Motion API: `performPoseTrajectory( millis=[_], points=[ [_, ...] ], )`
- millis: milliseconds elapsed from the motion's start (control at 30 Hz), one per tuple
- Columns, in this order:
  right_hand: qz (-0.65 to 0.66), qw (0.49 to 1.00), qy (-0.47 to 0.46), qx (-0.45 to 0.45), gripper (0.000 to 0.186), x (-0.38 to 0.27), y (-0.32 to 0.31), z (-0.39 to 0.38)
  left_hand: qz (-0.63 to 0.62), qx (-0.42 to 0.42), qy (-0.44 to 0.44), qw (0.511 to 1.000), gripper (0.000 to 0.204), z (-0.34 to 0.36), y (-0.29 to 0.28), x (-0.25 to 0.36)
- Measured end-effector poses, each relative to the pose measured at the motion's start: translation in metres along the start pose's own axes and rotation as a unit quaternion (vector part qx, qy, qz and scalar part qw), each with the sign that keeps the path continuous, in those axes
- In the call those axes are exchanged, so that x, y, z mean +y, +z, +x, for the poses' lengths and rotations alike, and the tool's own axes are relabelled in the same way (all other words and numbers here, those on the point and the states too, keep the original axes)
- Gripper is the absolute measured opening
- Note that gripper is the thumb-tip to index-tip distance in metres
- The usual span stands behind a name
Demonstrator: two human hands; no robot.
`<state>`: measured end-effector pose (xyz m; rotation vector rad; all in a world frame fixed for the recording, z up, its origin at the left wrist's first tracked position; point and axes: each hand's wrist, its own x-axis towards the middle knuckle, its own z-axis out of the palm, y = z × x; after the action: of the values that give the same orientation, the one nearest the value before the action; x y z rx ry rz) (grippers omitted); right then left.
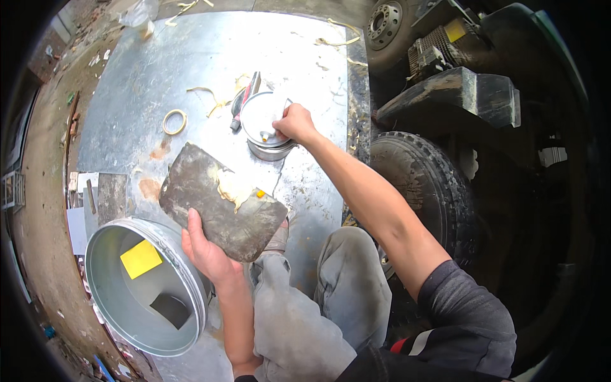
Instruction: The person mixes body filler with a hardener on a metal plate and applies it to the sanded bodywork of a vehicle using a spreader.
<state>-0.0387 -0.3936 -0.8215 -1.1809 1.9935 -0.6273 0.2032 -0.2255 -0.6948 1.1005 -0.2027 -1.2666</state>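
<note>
Two bare hands of mine are at work above a pale metal sheet [137,79]. With my left hand [215,256] I hold a dark, flat board [202,204], tilted, in front of my grey trousers [353,270]; my thumb lies over its near edge, clamping it against fingers mostly hidden behind. A smear of cream paste [234,189] sits on its face, with an orange dab [260,193] just beside it.

My right hand [295,123] reaches forward to the round tin [259,109] beyond the board. Its fingers are curled in, close against a small pale piece with an orange tip [266,135]; I cannot tell whether they pinch it.

A slim black and red tool [244,105] lies just left of the tin, and a ring of tape [165,125] lies farther left. Near my left forearm stands a wide grey bucket [95,261], with a yellow square [140,259] and a dark square [170,311] inside. To my right is a large tyre [433,191].
</note>
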Motion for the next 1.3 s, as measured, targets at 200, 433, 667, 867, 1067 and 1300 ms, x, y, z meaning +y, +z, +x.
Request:
performPoseTrajectory(
  millis=[200,433,667,867,1067,1300],
  points=[
    [-0.071,0.970,-0.190,0.134,0.032,-0.002,-0.036,-0.059,-0.055,-0.034,-0.039,0.997,0.035,-0.029,-0.002,0.020],
    [-0.072,0.969,-0.209,0.112,0.015,0.049,-0.093,-0.201,-0.157,-0.122,-0.088,0.976,0.042,-0.070,0.016,0.082],
    [-0.013,0.988,-0.086,0.125,0.017,0.170,-0.086,-0.310,-0.152,-0.181,-0.113,0.965,0.041,-0.082,0.029,0.137],
    [0.074,0.982,-0.030,0.172,0.040,0.219,-0.059,-0.360,-0.157,-0.344,-0.226,0.898,0.040,-0.096,0.065,0.093],
    [0.031,0.982,0.080,0.168,0.055,0.206,-0.097,-0.410,-0.089,-0.392,-0.340,0.850,0.033,-0.100,0.096,0.010],
    [-0.041,0.915,0.145,0.374,0.037,0.190,-0.101,-0.479,-0.010,-0.430,-0.430,0.794,0.033,-0.153,0.110,-0.038]
  ],
)
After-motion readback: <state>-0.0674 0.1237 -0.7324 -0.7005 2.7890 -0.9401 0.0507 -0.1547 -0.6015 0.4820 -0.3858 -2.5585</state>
